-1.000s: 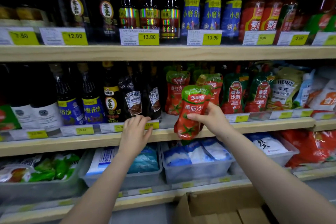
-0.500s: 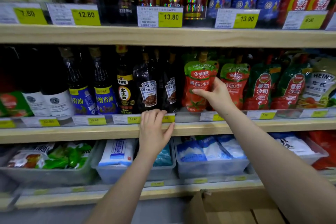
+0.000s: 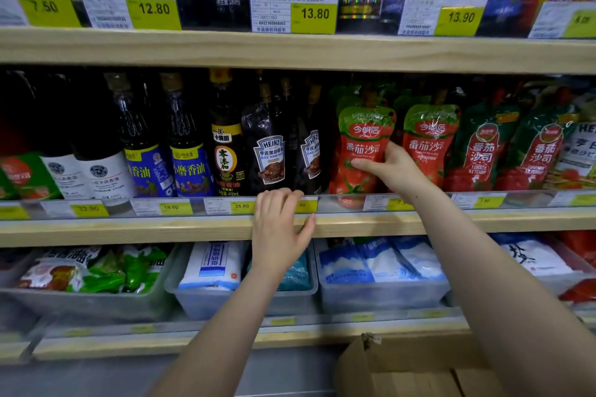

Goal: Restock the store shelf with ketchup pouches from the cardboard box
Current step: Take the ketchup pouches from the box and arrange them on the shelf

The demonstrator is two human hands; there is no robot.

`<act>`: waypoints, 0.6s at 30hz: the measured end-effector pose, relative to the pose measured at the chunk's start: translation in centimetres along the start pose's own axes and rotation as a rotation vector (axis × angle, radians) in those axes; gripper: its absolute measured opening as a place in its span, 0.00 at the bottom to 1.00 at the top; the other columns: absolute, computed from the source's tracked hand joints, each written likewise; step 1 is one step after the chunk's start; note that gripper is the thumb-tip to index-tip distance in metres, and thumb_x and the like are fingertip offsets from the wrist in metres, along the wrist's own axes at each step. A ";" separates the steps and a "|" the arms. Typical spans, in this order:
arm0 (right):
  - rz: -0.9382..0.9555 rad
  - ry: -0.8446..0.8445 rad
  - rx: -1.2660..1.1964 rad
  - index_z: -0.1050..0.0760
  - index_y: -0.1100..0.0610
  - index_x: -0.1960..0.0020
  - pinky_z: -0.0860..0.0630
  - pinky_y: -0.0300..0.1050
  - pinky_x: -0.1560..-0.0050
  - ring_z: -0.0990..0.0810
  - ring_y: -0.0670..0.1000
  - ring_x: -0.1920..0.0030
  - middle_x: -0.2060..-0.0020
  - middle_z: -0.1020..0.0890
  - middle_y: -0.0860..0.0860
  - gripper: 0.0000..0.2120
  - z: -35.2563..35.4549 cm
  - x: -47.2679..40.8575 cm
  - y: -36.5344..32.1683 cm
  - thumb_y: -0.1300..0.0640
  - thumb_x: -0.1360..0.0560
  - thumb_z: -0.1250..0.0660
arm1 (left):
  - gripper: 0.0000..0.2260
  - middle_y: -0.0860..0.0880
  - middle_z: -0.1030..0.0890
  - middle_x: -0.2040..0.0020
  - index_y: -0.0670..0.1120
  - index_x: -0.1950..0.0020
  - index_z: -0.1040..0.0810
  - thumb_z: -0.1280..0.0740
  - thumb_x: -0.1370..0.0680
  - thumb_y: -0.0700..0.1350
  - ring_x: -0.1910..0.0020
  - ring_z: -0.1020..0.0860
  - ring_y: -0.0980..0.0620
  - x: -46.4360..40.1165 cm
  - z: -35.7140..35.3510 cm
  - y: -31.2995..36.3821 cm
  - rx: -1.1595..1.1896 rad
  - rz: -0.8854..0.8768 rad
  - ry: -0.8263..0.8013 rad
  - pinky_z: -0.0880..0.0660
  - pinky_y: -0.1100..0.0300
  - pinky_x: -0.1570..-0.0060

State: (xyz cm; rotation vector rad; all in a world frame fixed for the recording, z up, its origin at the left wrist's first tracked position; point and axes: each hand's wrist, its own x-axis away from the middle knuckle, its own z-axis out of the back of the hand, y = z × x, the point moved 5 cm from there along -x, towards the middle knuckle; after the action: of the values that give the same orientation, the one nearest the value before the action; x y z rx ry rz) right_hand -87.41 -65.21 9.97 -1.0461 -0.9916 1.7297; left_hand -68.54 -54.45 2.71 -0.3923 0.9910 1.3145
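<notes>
A red and green ketchup pouch point(image 3: 361, 151) stands upright at the front of the middle shelf point(image 3: 161, 227), just right of the dark Heinz sauce pouches. My right hand point(image 3: 392, 169) grips its lower right side. A matching ketchup pouch point(image 3: 429, 142) stands right beside it. My left hand point(image 3: 282, 226) rests flat on the shelf's front rail, fingers over a price tag, holding nothing. The cardboard box point(image 3: 416, 367) shows at the bottom right, flaps open, partly hidden by my right forearm.
Dark sauce and sesame oil bottles point(image 3: 187, 151) fill the middle shelf's left part. Darker green ketchup pouches point(image 3: 483, 151) stand further right. Clear bins point(image 3: 380, 296) with white and blue bags sit on the shelf below. The top shelf holds tall bottles above yellow price tags point(image 3: 314, 14).
My right hand carried the ketchup pouch from in front of the shelf edge up and back onto the middle shelf, where it now stands. The view moved closer. My left hand stayed on the rail.
</notes>
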 end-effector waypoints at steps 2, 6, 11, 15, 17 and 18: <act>-0.008 -0.010 -0.012 0.28 0.50 0.43 0.27 0.31 0.59 0.22 0.39 0.53 0.54 0.20 0.42 0.18 0.0 0.2 -0.1 0.53 0.31 0.28 | 0.16 0.47 0.25 0.51 0.44 0.44 0.25 0.33 0.27 0.51 0.49 0.29 0.48 0.0 0.0 0.0 0.005 0.003 -0.003 0.31 0.50 0.43; 0.001 0.060 -0.117 0.27 0.49 0.46 0.26 0.32 0.58 0.21 0.39 0.53 0.53 0.19 0.42 0.13 -0.7 0.8 0.6 0.54 0.29 0.29 | 0.16 0.47 0.25 0.51 0.44 0.44 0.25 0.33 0.27 0.51 0.49 0.29 0.48 0.1 0.0 0.0 0.006 0.006 0.010 0.32 0.51 0.43; -0.025 0.077 -0.121 0.27 0.42 0.50 0.27 0.29 0.59 0.21 0.34 0.55 0.54 0.20 0.38 0.05 -1.2 0.9 0.2 0.44 0.25 0.38 | 0.16 0.47 0.25 0.51 0.44 0.44 0.25 0.33 0.27 0.50 0.49 0.29 0.48 0.1 -0.1 0.0 -0.009 0.016 0.004 0.32 0.50 0.42; -0.060 0.018 -0.108 0.27 0.41 0.51 0.28 0.28 0.59 0.22 0.34 0.55 0.53 0.20 0.38 0.06 -0.6 0.4 0.4 0.43 0.25 0.39 | 0.16 0.47 0.25 0.51 0.44 0.44 0.25 0.33 0.27 0.51 0.48 0.29 0.48 0.1 -0.2 0.0 -0.012 0.011 0.013 0.32 0.50 0.42; -0.068 0.003 -0.108 0.27 0.41 0.51 0.27 0.25 0.62 0.21 0.32 0.57 0.53 0.21 0.37 0.06 -0.5 0.3 0.6 0.43 0.25 0.39 | 0.16 0.47 0.25 0.51 0.44 0.44 0.25 0.33 0.27 0.50 0.48 0.29 0.48 0.2 -0.2 0.0 -0.015 0.009 0.017 0.32 0.50 0.42; -0.068 0.005 -0.109 0.27 0.41 0.51 0.27 0.24 0.63 0.21 0.31 0.58 0.54 0.20 0.37 0.06 -0.5 0.2 0.7 0.43 0.25 0.39 | 0.16 0.47 0.25 0.51 0.44 0.44 0.25 0.33 0.27 0.50 0.49 0.29 0.48 0.2 -0.2 0.0 -0.017 0.008 0.018 0.32 0.50 0.42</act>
State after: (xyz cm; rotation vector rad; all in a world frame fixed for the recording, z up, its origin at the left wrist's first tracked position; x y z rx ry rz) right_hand -87.22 -65.11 9.14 -1.0724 -1.1166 1.6327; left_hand -68.64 -54.51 2.48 -0.4143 0.9981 1.3293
